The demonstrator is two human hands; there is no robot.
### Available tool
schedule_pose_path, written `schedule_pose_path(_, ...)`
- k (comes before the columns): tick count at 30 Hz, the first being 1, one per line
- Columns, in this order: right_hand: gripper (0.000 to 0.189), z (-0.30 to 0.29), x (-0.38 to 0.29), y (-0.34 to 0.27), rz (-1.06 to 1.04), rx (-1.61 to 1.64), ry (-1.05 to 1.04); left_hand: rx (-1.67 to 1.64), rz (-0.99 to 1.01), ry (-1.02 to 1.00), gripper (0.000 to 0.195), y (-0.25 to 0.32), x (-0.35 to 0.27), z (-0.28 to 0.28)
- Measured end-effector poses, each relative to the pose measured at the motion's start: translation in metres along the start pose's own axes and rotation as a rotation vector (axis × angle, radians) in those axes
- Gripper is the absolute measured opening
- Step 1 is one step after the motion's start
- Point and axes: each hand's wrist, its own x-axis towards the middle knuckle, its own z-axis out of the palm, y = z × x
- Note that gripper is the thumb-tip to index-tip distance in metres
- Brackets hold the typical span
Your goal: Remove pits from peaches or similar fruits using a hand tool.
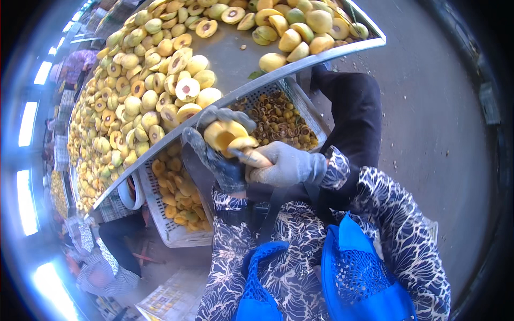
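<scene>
My left hand, in a dark-coated grey glove, cups a yellow peach half with a hollow centre, above the table's metal edge. In my right hand, in a grey knit glove, is a pitting knife with a light wooden handle. Its metal end meets a second yellow piece of fruit lying against the half; whether the two are joined, I cannot tell. Beyond my hands, halved fruit, many halves with brown pits, lies heaped on the metal table.
Below the table edge stand a crate of pits and scraps and a white crate of yellow fruit pieces. A white bucket is beside them. Two co-workers are at the left. A flattened carton lies low left.
</scene>
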Motion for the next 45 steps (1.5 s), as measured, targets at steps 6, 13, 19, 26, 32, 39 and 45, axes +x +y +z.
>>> schedule_pose_path(6, 0.013, -0.012, -0.018, 0.073, 0.581, 0.852, 0.308, 0.159, 0.051, 0.344, 0.062, 0.006, -0.01, -0.027)
schedule_pose_path(13, 0.008, -0.015, -0.024, 0.084, 0.614, 0.923, 0.414, 0.547, 0.235, 0.704, 0.052, 0.076, -0.083, -0.117)
schedule_pose_path(19, 0.011, -0.018, -0.024, 0.106, 0.652, 0.991, 0.416, 1.816, 0.495, 0.524, 0.032, 0.144, -0.033, -0.129)
schedule_pose_path(26, 0.013, -0.024, -0.017, 0.092, 0.611, 0.95, 0.474, 1.927, 0.38, 0.038, 0.04, 0.131, 0.186, -0.126)
schedule_pose_path(32, 0.014, -0.03, -0.01, 0.075, 0.631, 0.828, 0.56, 1.937, 0.025, -0.311, 0.062, 0.094, 0.274, -0.154)
schedule_pose_path(39, 0.016, -0.028, -0.014, 0.049, 0.447, 0.361, 0.547, 1.603, -0.016, -0.282, 0.035, 0.068, 0.234, -0.079)
schedule_pose_path(45, 0.046, -0.045, 0.027, -0.015, -0.168, -0.017, 0.696, 1.17, -0.264, -0.163, 0.038, 0.046, 0.111, 0.009)
